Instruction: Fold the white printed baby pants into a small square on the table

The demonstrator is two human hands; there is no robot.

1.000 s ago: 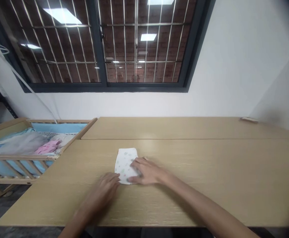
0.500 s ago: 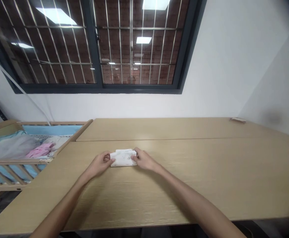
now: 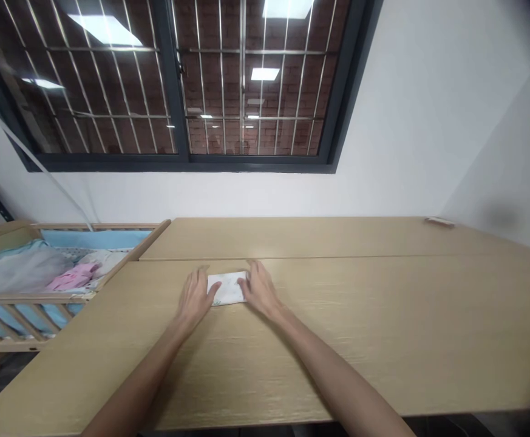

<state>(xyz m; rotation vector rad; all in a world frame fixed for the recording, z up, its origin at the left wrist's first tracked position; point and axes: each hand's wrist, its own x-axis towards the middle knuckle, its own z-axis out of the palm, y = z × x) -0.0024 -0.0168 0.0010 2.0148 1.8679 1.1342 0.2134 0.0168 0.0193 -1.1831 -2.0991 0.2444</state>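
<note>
A small folded white cloth with a faint print (image 3: 227, 289) lies on the wooden table (image 3: 383, 315), near its middle seam. My left hand (image 3: 195, 295) lies flat on the cloth's left end, fingers stretched out toward the wall. My right hand (image 3: 258, 289) lies flat on the cloth's right end, fingers also extended. Both palms press down; only the middle strip of the cloth shows between them.
A wooden baby crib (image 3: 32, 297) stands against the table's left side, holding blue bedding, grey fabric and a pink garment (image 3: 71, 277). A small flat object (image 3: 438, 221) lies at the table's far right edge. A barred window (image 3: 178, 85) fills the wall ahead.
A second ago the cloth lay longer and my hands were folding it. Half a second ago both hands pinched its ends. Now the fingers are flattened out over the folded cloth.
</note>
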